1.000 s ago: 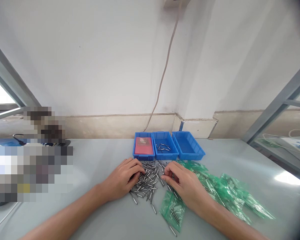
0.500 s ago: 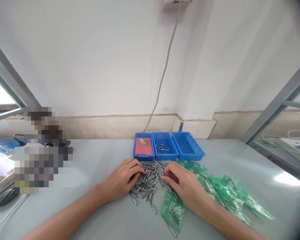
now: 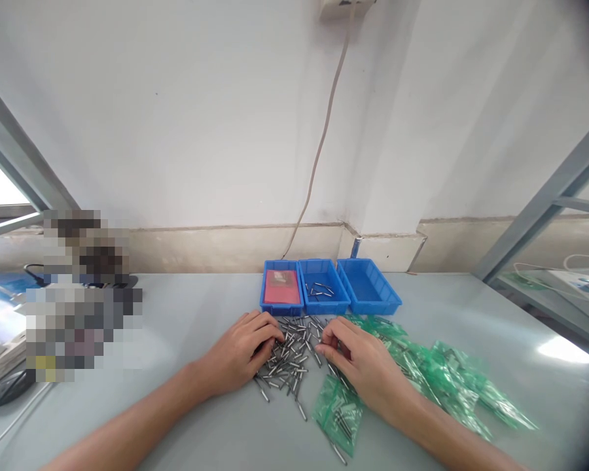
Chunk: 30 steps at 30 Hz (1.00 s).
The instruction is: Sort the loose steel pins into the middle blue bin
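A loose pile of short metal pins (image 3: 289,366) lies on the grey table between my hands. My left hand (image 3: 248,347) rests against the pile's left side, fingers curled and thumb close to the fingertips; whatever they may hold is hidden. On the other side, my right hand (image 3: 358,353) has its fingers bent and the thumb near them, just over the pins. Any pin in its grasp cannot be made out. Close below that hand lies a small green plastic bag (image 3: 338,412) with several pins inside. A single pin (image 3: 338,454) sticks out beneath the bag.
Behind the pile stand three blue bins: one with a pink sheet (image 3: 282,292) and a small packet, a middle bin (image 3: 344,307) with several pins, and a right bin (image 3: 373,288). More filled green bags (image 3: 446,379) lie right. A pixelated area (image 3: 83,320) and cables are left.
Both hands stay in almost the same pose at the pile. The view has shifted very slightly; no pin or bag has visibly moved.
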Each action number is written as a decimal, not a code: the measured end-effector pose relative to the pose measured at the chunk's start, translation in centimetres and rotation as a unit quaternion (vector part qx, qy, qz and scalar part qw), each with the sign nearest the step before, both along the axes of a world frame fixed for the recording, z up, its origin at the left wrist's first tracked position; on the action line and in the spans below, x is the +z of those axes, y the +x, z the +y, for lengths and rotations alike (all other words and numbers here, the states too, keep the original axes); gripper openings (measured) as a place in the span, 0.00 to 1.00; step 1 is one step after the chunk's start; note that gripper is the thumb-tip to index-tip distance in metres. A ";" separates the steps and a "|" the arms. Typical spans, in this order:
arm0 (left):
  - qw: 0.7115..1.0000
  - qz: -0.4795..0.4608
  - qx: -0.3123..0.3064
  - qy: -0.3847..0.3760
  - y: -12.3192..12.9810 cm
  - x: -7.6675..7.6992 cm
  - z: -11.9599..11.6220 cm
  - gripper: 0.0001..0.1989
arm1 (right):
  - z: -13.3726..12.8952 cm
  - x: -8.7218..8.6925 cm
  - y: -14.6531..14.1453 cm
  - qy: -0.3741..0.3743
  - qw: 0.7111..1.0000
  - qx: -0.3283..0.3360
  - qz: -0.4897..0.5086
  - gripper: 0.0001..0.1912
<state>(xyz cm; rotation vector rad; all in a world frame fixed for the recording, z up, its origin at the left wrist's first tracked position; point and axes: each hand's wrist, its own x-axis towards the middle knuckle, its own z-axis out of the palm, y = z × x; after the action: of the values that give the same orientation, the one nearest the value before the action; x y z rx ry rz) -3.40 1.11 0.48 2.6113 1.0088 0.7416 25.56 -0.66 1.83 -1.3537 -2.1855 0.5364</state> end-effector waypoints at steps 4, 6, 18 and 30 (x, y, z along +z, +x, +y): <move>1.000 -0.003 0.001 0.007 0.0 0.0 0.0 0.13 | 0.0 0.0 0.0 -0.003 1.000 0.000 0.002 0.10; 1.000 -0.004 0.001 0.007 0.0 0.0 0.0 0.13 | 0.1 0.0 0.0 -0.005 1.000 0.001 0.004 0.09; 1.000 0.002 -0.001 -0.010 0.0 0.0 -0.1 0.13 | 0.0 0.8 0.0 0.003 0.991 -0.033 0.133 0.13; 1.000 -0.001 -0.003 -0.007 0.0 -0.1 0.0 0.13 | -0.3 0.8 0.2 -0.033 0.985 -0.012 0.172 0.21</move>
<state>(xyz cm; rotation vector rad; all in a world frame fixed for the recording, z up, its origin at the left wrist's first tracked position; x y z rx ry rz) -3.44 1.14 0.35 2.6013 1.0008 0.7326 25.78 -0.99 2.66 -1.2154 -1.8840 0.7770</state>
